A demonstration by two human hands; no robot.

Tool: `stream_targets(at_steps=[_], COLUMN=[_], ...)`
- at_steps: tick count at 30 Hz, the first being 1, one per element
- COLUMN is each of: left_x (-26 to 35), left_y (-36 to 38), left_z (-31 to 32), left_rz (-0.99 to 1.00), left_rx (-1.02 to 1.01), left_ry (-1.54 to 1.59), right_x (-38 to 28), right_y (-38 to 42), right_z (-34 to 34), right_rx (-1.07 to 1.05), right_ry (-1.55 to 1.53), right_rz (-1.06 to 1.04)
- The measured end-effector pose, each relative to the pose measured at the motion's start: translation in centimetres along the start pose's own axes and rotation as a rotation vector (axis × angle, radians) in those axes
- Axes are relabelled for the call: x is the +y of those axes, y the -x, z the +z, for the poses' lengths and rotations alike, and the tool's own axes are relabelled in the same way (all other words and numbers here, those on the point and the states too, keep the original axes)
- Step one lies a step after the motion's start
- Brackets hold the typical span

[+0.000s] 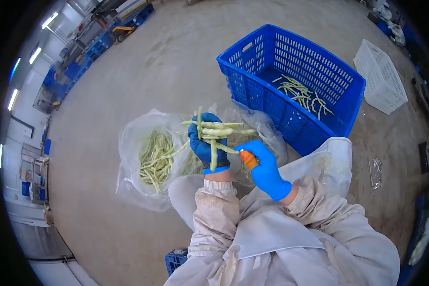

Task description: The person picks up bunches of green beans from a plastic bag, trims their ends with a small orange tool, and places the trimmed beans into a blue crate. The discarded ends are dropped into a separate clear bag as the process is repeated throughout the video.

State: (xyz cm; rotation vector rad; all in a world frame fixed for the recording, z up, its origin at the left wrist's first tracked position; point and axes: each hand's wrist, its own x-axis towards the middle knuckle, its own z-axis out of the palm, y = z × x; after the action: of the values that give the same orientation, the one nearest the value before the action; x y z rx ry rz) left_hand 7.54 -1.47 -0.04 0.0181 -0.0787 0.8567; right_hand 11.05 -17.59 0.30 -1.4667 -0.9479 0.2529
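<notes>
My left hand [207,143], in a dark blue glove, is closed around several long green beans [217,131] that stick out to both sides, with a few hanging down. My right hand [264,169], in a bright blue glove, grips an orange-handled tool [249,159]. The tool's tip is at the end of one bean just right of my left hand; its blade is too small to make out. Left of my hands, an open clear plastic bag [128,164] holds many loose green beans [156,162].
A large blue crate [291,117] with some beans [300,93] inside stands at the upper right. Beyond it is a white crate [381,78]. Another clear bag [271,133] lies against the blue crate. A small blue crate [175,260] is near my legs. People in white are far off at upper right.
</notes>
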Motion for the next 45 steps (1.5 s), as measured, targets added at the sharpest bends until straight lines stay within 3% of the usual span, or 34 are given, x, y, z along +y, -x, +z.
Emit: stream_targets(at_steps=[2, 4, 5, 7, 9, 10, 11, 13, 15, 17, 21, 23, 26, 36, 39, 41, 42, 44, 45], left_x=[-0.1, -0.6, -0.6, -0.8, -1.3, -1.5, -1.6, -1.6, -1.2, -0.5, 0.0, 0.2, 0.3, 0.2, 0.3, -0.1, -0.4, -1.0, -1.1], left_y=[0.0, 0.6, 0.4, 1.0, 1.9, 2.1, 2.1, 2.4, 2.2, 1.5, 1.3, 1.2, 1.1, 1.4, 1.4, 1.8, 1.8, 1.9, 2.1], left_z=[0.2, 0.6, -1.0, -0.6, -0.6, -0.4, -0.1, 1.0, 1.0, -0.1, -0.5, -0.9, -0.9, 0.1, 0.1, 0.7, 0.8, 0.9, 1.3], left_rz=[-0.018, -0.05, -0.077, -0.105, -0.115, -0.116, -0.118, -0.23, -0.222, -0.202, -0.127, -0.122, -0.118, 0.006, -0.014, -0.075, -0.073, -0.176, -0.176], left_rx=[-0.005, 0.119, 0.025, 0.095, 0.066, 0.037, 0.036, 0.046, 0.071, 0.041, 0.045, 0.037, 0.021, -0.055, -0.076, -0.113, -0.115, -0.087, -0.087], left_ry=[-0.001, 0.054, -0.017, 0.055, -0.029, -0.11, -0.111, 0.002, 0.089, 0.205, 0.017, -0.026, -0.045, -0.248, -0.188, -0.078, -0.078, 0.189, 0.189], right_x=[1.2, 2.4, 3.2, 5.4, 6.7, 7.6, 8.6, 10.6, 11.2, 8.2, 0.6, -2.4, -4.0, -3.3, -2.5, -1.3, -1.5, -2.0, -1.6], right_y=[1.6, 0.9, 0.4, -1.1, -2.1, -2.5, -2.9, -3.4, -3.4, -3.7, -5.3, -5.3, -4.9, -4.1, -3.8, -3.1, -2.7, -1.5, -1.3], right_z=[1.4, 1.9, 2.0, 1.4, 0.7, -0.3, -1.1, -2.3, -3.7, -5.1, -6.7, -7.0, -6.2, -3.9, -3.2, -2.6, -2.1, -0.9, -0.9], right_rx=[-0.046, -0.094, -0.138, -0.175, -0.043, -0.069, -0.067, 0.001, -0.047, -0.127, -0.139, -0.456, -0.481, -0.35, -0.279, -0.222, -0.225, 0.035, 0.036], right_ry=[-0.575, -0.657, -0.738, -0.562, -0.267, 0.027, 0.027, 0.071, 0.113, 0.1, 0.088, 0.043, 0.201, 0.266, 0.157, -0.511, -0.51, -1.209, -1.209], right_rz=[0.327, 0.378, 0.427, 0.337, 0.119, -0.047, -0.047, 0.224, 0.125, 0.24, 0.102, 0.03, -0.025, 0.002, 0.146, 0.48, 0.478, 0.738, 0.738])
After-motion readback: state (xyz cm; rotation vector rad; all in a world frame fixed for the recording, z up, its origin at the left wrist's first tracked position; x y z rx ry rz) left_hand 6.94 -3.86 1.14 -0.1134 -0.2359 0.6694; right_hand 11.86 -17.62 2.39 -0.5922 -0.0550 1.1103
